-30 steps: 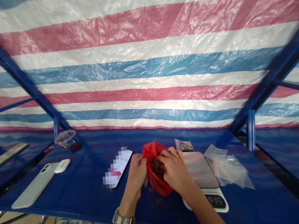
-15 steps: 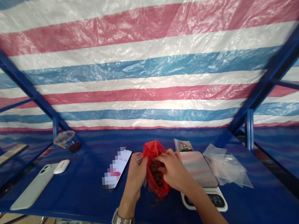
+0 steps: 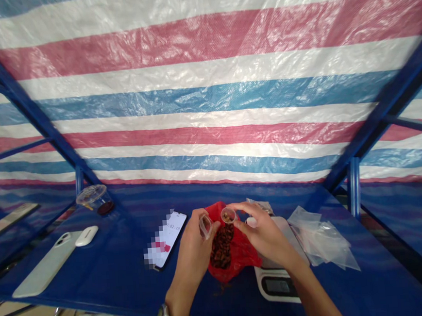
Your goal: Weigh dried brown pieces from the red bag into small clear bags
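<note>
A red plastic bag [image 3: 245,252] lies open on the blue table, full of small dark brown dried pieces [image 3: 221,247]. My left hand [image 3: 193,239] is closed at the bag's left edge around a small clear plastic bag [image 3: 205,225], its mouth gaping towards the right. Over the red bag, my right hand [image 3: 262,229] pinches a small round clear cup [image 3: 228,215] by its rim between thumb and fingers. A few brownish bits show inside the cup. Beneath my right forearm is a white kitchen scale [image 3: 277,286] with a metal plate, partly covered.
Empty clear zip bags [image 3: 323,237] lie right of the scale, and a partly hidden filled bag [image 3: 262,205] behind it. To the left are a lit phone [image 3: 171,236], a pale phone [image 3: 46,266], a white earphone case [image 3: 86,236] and a lidded plastic cup [image 3: 97,200].
My right hand has come up out of the red bag and now holds the small clear cup. The red bag's mouth is spread wider, showing more of the brown pieces.
</note>
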A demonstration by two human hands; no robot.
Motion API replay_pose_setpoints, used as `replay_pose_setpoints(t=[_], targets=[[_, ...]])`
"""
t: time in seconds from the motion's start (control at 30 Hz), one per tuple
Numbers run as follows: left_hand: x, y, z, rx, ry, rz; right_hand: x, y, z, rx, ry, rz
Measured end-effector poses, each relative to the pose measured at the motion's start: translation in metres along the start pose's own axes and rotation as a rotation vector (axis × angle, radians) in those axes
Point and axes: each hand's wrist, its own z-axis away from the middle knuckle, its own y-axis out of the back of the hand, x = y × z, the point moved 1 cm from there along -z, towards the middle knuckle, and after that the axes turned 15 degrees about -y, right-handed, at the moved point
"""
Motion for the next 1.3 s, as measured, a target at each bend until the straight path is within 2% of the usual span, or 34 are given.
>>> replay_pose_setpoints(t=[0.13, 0.3, 0.43, 0.53, 0.73, 0.9, 1.1, 1.23, 1.3], targets=[[-0.001, -0.008, 0.003, -0.061, -0.007, -0.049, -0.011, -0.006, 0.005, 0.101, 0.123, -0.032], [0.001, -0.018, 0.005, -0.058, -0.062, -0.017, -0.012, -0.024, 0.012, 0.093, 0.265, 0.081], [0.003, -0.020, 0.006, -0.049, -0.062, 0.092, -0.011, -0.029, 0.013, 0.129, 0.340, 0.136], [0.003, -0.019, 0.005, -0.034, -0.022, 0.152, -0.012, -0.030, 0.014, 0.126, 0.360, 0.107], [0.006, -0.016, 0.002, -0.014, 0.013, 0.136, -0.011, -0.034, 0.015, 0.136, 0.312, 0.024], [0.009, -0.014, 0.002, -0.017, 0.036, 0.113, -0.015, -0.034, 0.015, 0.061, 0.278, -0.037], [0.008, -0.019, 0.013, 0.021, -0.088, 0.175, -0.025, -0.026, 0.014, -0.098, 0.234, -0.194], [0.009, -0.022, 0.023, 0.022, -0.119, 0.231, -0.031, -0.020, 0.017, -0.204, 0.206, -0.246], [0.008, -0.024, 0.025, 0.028, -0.139, 0.256, -0.031, -0.021, 0.019, -0.214, 0.209, -0.262]])
